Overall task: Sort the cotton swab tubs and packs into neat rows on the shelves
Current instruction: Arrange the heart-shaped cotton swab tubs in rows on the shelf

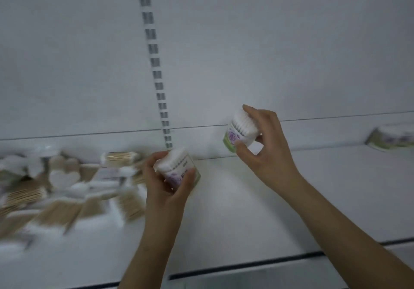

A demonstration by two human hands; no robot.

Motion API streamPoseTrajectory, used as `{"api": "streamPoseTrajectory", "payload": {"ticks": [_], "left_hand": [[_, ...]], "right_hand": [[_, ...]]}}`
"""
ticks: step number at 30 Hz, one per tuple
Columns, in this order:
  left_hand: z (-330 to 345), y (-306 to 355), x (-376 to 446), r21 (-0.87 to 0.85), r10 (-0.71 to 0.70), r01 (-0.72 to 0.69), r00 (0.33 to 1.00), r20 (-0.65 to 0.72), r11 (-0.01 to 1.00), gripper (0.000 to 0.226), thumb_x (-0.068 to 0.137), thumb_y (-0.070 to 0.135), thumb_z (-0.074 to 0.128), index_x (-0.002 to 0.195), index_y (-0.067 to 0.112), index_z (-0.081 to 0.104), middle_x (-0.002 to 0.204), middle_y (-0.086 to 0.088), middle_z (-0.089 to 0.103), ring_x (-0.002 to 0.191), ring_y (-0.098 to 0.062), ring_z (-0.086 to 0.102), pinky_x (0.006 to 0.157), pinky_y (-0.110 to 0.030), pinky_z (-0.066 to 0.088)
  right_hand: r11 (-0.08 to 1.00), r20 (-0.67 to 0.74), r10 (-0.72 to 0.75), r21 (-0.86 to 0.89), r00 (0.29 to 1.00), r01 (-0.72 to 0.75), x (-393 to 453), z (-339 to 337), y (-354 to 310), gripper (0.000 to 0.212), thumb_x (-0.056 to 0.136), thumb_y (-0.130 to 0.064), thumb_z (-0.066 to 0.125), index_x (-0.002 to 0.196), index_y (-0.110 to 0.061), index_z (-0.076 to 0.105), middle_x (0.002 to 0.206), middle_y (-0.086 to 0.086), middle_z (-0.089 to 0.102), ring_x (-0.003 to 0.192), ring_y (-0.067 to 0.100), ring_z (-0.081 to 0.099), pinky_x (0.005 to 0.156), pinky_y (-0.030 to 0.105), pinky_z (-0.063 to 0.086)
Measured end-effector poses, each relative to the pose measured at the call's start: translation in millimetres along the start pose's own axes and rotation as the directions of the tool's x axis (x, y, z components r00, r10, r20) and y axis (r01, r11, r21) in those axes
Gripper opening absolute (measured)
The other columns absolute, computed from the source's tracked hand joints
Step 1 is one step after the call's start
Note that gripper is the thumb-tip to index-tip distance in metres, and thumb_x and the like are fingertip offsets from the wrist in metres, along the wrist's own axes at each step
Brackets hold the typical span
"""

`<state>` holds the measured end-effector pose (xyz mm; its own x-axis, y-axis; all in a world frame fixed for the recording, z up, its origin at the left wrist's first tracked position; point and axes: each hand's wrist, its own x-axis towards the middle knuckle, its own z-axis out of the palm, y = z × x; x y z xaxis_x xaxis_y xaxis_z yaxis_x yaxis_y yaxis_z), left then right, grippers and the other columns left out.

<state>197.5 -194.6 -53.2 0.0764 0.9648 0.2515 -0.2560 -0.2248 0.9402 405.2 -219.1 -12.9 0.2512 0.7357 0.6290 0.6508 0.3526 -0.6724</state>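
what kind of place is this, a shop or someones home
Most likely a shop aisle: white metal shelves on a slotted upright, a heap of cotton swab packs, and each hand holding a swab tub.

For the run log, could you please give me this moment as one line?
left hand: holds tub | right hand: holds second tub above shelf | loose packs at left, blurred

Two bare forearms reach up from the lower edge, with no sleeves, watches or rings showing. The left hand [169, 176] and right hand [266, 145] are ungloved, slender-fingered, with short, unpainted nails.
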Motion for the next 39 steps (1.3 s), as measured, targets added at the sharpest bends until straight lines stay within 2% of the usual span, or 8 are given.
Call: {"api": "streamPoseTrajectory", "payload": {"ticks": [6,12,17,20,25,28,33,39], "left_hand": [[132,-24,-45,0.07,-0.045,0.033,0.984,0.171,0.997,0.045,0.081,0.027,0.077,0.111,0.047,0.051,0.098,0.011,0.068,0.087,-0.013,0.067,0.076,-0.034,0.058],[245,-45,-81,0.09,-0.145,0.121,0.934,0.328,0.988,0.04,0.085,0.032,0.077,0.114,0.044,0.052,0.103,0.01,0.069,0.098,-0.021,0.067,0.079,-0.033,0.057],[305,-66,-79,0.165,-0.181,0.125,0.903,0.391,0.978,0.046,0.091,0.025,0.068,0.124,0.046,0.044,0.117,0.005,0.065,0.104,-0.016,0.066,0.083,-0.033,0.057],[333,-81,-65,0.254,-0.193,0.096,0.9,0.39,0.962,0.058,0.088,0.023,0.073,0.132,0.035,0.038,0.123,0.0,0.061,0.104,-0.017,0.065,0.088,-0.037,0.057],[367,-105,-35,0.314,-0.182,0.06,0.909,0.375,0.948,0.057,0.085,0.012,0.077,0.127,0.027,0.041,0.117,0.0,0.06,0.088,-0.006,0.063,0.075,-0.024,0.052],[380,-122,-10,0.417,-0.102,-0.056,0.932,0.348,0.907,0.063,0.079,0.014,0.083,0.129,0.026,0.049,0.125,-0.006,0.051,0.103,-0.019,0.058,0.082,-0.029,0.052],[396,-147,18,0.466,-0.049,-0.123,0.939,0.341,0.876,0.063,0.074,0.018,0.085,0.125,0.032,0.05,0.122,-0.008,0.052,0.11,-0.031,0.054,0.091,-0.049,0.052],[409,-160,21,0.513,0.001,-0.156,0.957,0.289,0.844,0.065,0.075,0.014,0.084,0.13,0.018,0.05,0.121,-0.004,0.049,0.111,-0.033,0.053,0.097,-0.051,0.047]], "right_hand": [[0.994,-0.034,0.063,-0.087,0.997,-0.066,-40,-141,52,0.058,0.094,-0.027,0.064,0.146,-0.028,0.038,0.131,-0.011,0.037,0.126,0.008,0.044,0.096,0.039,0.052],[0.963,-0.081,0.117,-0.232,0.99,-0.133,-73,-254,96,0.06,0.096,-0.033,0.06,0.149,-0.031,0.032,0.132,-0.017,0.034,0.121,-0.005,0.041,0.09,0.017,0.045],[0.94,-0.12,0.164,-0.283,0.979,-0.192,-84,-310,132,0.06,0.096,-0.034,0.06,0.149,-0.029,0.032,0.135,-0.015,0.034,0.12,-0.003,0.043,0.091,0.023,0.048],[0.939,-0.125,0.193,-0.266,0.973,-0.22,-83,-327,154,0.063,0.095,-0.037,0.059,0.149,-0.031,0.029,0.138,-0.016,0.033,0.123,-0.004,0.04,0.096,0.025,0.047],[0.945,-0.132,0.187,-0.246,0.973,-0.215,-69,-334,189,0.064,0.094,-0.031,0.062,0.147,-0.029,0.026,0.138,-0.013,0.033,0.126,0.006,0.043,0.099,0.035,0.049],[0.936,-0.095,0.162,-0.301,0.982,-0.184,-52,-333,209,0.058,0.093,-0.026,0.064,0.142,-0.025,0.034,0.134,-0.013,0.036,0.122,0.006,0.045,0.096,0.039,0.05],[0.872,-0.035,0.038,-0.487,0.999,-0.05,-26,-331,239,0.055,0.093,-0.031,0.065,0.14,-0.017,0.041,0.136,-0.008,0.045,0.121,0.008,0.047,0.098,0.029,0.043],[0.899,0.114,0.036,-0.438,0.993,0.018,-4,-334,271,0.055,0.094,-0.03,0.065,0.142,-0.019,0.039,0.138,-0.007,0.04,0.127,0.004,0.041,0.102,0.017,0.036]]}}
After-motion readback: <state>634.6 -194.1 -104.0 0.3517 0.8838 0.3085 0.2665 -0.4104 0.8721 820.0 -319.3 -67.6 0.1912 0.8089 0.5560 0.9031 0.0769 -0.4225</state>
